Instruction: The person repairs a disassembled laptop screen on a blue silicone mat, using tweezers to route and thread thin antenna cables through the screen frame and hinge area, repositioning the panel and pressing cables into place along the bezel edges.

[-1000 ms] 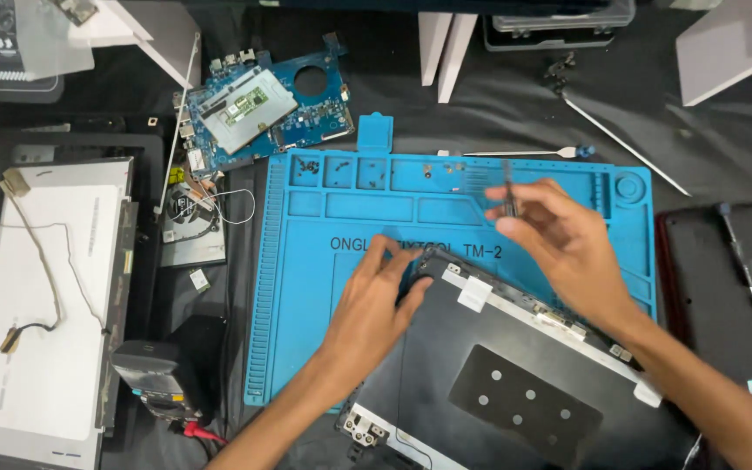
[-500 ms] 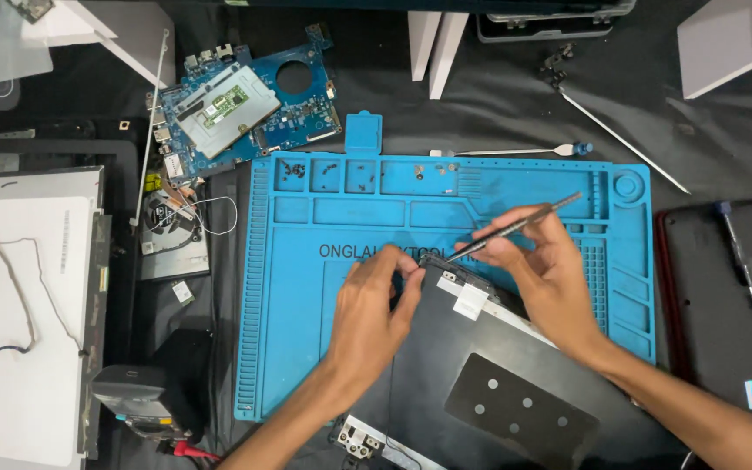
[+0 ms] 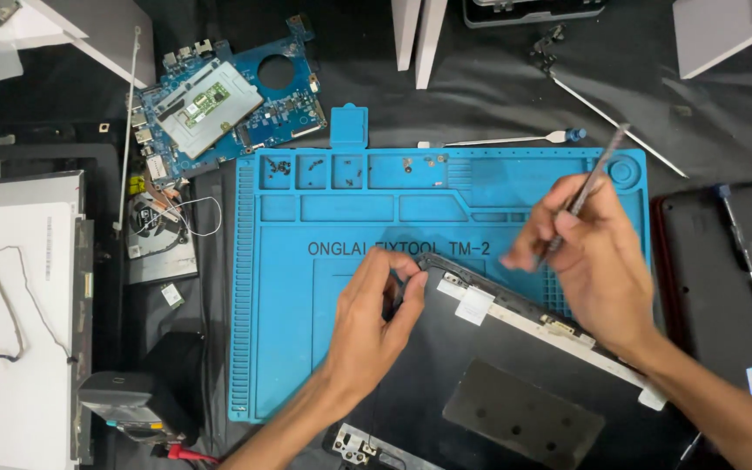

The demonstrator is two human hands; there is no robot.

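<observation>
A dark cloth (image 3: 480, 96) covers the desk (image 3: 71, 104), white stands (image 3: 418, 30) sit along the far edge, and soft, even light falls over it all from above.

black laptop lid (image 3: 446, 365) flat on mat; slim metal tool (image 3: 592, 178) tilted

Counted: 1 blue mat (image 3: 341, 348), 1 circuit board (image 3: 219, 104), 1 fan (image 3: 154, 222), 1 laptop lid (image 3: 515, 392), 1 metal pry tool (image 3: 589, 178), 2 hands.
</observation>
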